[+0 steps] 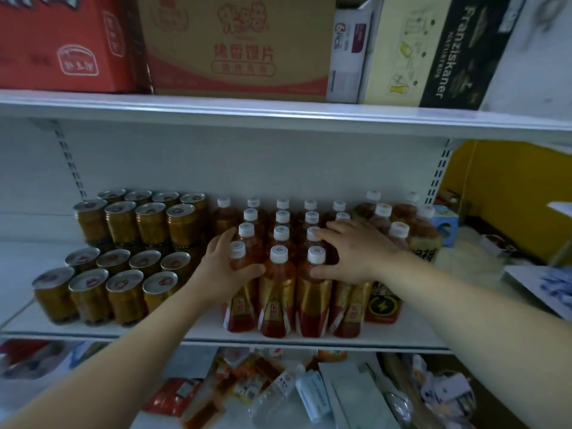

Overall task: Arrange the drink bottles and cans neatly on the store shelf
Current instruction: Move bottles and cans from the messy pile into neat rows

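On the white middle shelf (402, 339) stand rows of red drink bottles (276, 292) with white caps and gold labels. Left of them are stacked gold cans (127, 295) in neat rows. My left hand (224, 267) presses against the left side of the bottle block, thumb laid on the front-left bottle (240, 305). My right hand (356, 249) rests on the right side of the block, fingers spread over the caps and thumb touching a front bottle (312, 301). Darker bottles (399, 233) stand at the right end.
Cardboard boxes (238, 44) fill the upper shelf. A dark bottle with a lightning label (382, 305) stands at the front right. Loose packets and an empty plastic bottle (272, 394) lie on the lower shelf. A yellow wall (510, 196) and clutter sit to the right.
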### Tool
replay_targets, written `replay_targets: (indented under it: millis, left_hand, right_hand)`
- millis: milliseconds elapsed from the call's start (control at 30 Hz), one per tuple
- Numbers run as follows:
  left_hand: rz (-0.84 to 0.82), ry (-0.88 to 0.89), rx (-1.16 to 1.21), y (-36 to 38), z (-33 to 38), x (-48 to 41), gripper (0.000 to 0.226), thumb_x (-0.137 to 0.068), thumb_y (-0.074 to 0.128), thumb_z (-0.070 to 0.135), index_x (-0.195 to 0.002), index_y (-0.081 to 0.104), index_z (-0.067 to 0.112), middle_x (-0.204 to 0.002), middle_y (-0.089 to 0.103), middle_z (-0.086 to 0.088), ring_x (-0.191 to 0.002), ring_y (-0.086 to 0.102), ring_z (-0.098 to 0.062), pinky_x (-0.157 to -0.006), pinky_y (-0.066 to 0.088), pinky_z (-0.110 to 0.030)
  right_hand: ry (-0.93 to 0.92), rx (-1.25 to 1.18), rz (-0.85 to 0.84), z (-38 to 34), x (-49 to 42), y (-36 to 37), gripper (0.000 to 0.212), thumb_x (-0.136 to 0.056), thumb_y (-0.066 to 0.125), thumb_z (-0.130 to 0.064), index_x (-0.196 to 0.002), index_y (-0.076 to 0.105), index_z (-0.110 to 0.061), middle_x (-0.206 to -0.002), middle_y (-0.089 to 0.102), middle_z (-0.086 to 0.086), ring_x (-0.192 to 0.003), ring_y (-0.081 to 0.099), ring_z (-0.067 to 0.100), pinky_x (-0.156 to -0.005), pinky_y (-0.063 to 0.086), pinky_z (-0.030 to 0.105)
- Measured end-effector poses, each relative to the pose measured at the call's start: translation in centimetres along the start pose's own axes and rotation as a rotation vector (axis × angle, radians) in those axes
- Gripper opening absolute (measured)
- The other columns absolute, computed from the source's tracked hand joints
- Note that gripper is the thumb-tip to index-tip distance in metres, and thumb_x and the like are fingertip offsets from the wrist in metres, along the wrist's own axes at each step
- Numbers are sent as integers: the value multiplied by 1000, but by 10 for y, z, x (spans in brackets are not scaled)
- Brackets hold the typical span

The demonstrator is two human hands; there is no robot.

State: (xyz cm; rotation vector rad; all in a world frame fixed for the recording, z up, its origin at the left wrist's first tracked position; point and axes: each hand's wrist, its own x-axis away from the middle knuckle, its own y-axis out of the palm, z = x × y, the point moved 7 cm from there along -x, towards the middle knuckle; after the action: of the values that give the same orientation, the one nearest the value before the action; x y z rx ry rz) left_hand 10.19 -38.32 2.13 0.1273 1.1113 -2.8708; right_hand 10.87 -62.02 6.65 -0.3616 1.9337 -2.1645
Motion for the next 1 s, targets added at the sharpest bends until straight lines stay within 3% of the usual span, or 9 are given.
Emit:
replay_targets:
  millis: [167,367,567,667,733,767,833,900,1000]
  left_hand:
    - [-135,162,-240,0,36,-15,99,-71,63,69,-150,15,32,-159,11,3,-144,19,-25,-114,24,-52]
    - [-220,277,-324,30,92,-11,88,-78,59,65,-149,20,30,-159,11,4,-144,19,-22,-116,24,-43]
    - [-360,377,-358,91,157,-14,83,-79,56,66,-148,25,30,-156,19,5,-140,26,-22,-113,28,-43]
    - [-414,426,-330,123,194,-16,73,-78,62,61,-138,38,29,-137,41,3,-129,40,-19,-106,37,-43]
    - [-408,480,-341,139,218,-19,63,-77,67,55,-130,45,31,-117,46,10,-117,47,-16,-100,41,-40]
    - [-405,493,-382,147,224,-22,68,-74,68,56,-132,41,32,-116,43,10,-116,46,-16,-101,39,-41]
    - [-435,396,-513,160,221,-33,96,-66,68,66,-144,21,38,-138,35,6,-130,37,-25,-108,30,-51]
    - [-467,296,-637,174,207,-43,118,-59,67,73,-148,-4,42,-156,18,6,-139,25,-30,-111,20,-59]
    - [-468,266,-651,183,200,-46,129,-48,66,78,-145,-13,46,-153,29,9,-138,28,-30,-108,25,-60]
  right_hand:
    - [129,-57,119,38,10,-21,87,-81,31,-81,-152,24,-30,-159,25,-1,-145,22,23,-116,23,43]
    - [279,-138,210,100,22,-23,76,-87,38,-73,-148,33,-28,-155,33,1,-141,30,26,-111,28,39]
    - [274,-224,229,152,24,-12,66,-85,39,-73,-137,45,-32,-139,48,2,-126,43,26,-99,40,41]
    - [186,-262,224,162,16,-6,69,-82,33,-78,-132,49,-32,-132,53,2,-121,47,25,-94,41,39]
    - [143,-301,263,172,9,-6,70,-83,28,-76,-132,49,-30,-134,52,2,-125,45,25,-100,39,41]
    - [155,-337,276,183,5,-5,67,-86,32,-72,-133,49,-28,-137,50,3,-128,43,26,-104,37,41]
    - [214,-418,245,209,-2,7,68,-82,47,-72,-137,45,-32,-141,46,3,-131,42,28,-106,38,43]
    - [193,-567,185,223,-5,24,77,-68,64,-75,-133,41,-41,-131,53,0,-120,53,25,-97,47,45]
    - [89,-622,217,226,-2,40,82,-74,77,-52,-140,32,-35,-127,49,-7,-113,51,14,-87,41,31]
